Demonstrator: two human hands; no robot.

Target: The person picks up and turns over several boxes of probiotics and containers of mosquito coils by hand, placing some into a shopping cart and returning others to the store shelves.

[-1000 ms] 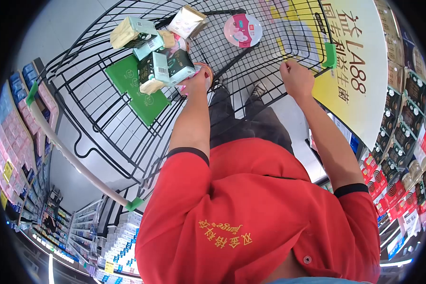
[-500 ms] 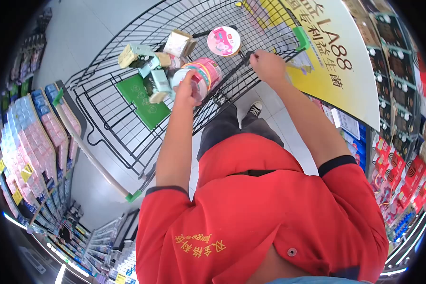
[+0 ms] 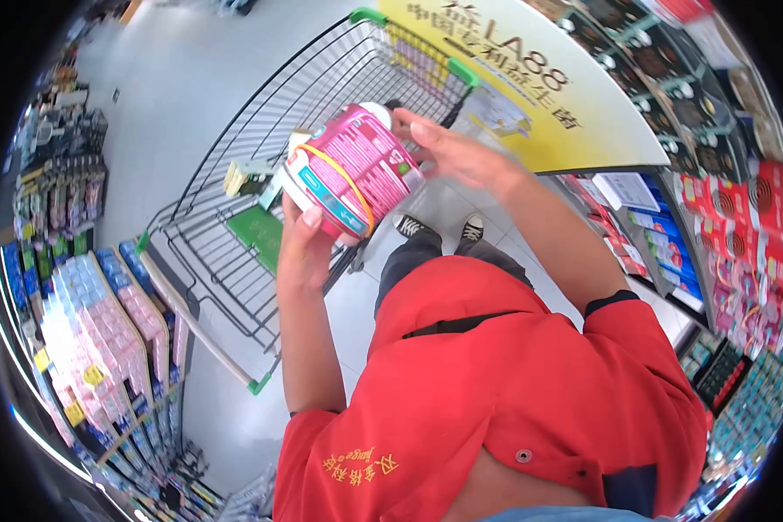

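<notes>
A large pink tub [image 3: 370, 161] with a yellow band round it is tilted on its side above the shopping cart [image 3: 274, 96]. My left hand [image 3: 303, 248] grips its white-and-teal end from below, thumb on the near side and the other fingers hidden behind. My right hand [image 3: 461, 157] is at the tub's other end, with fingers stretched out and apart, the fingertips right at its edge. Behind the tub, a white round lid [image 3: 377, 113] shows in part. Pale small boxes [image 3: 245, 177] lie in the cart beside a green panel [image 3: 257, 230].
The cart's handle [image 3: 202, 324] runs along the lower left. A yellow display board [image 3: 531, 113] stands close on the right, with stocked shelves [image 3: 739, 209] beyond it. Stacked pink and blue packs [image 3: 96, 322] fill a shelf on the left.
The pink tub has come up out of the cart towards me in my left hand. My right hand has left the cart's rim and moved to the tub's far end.
</notes>
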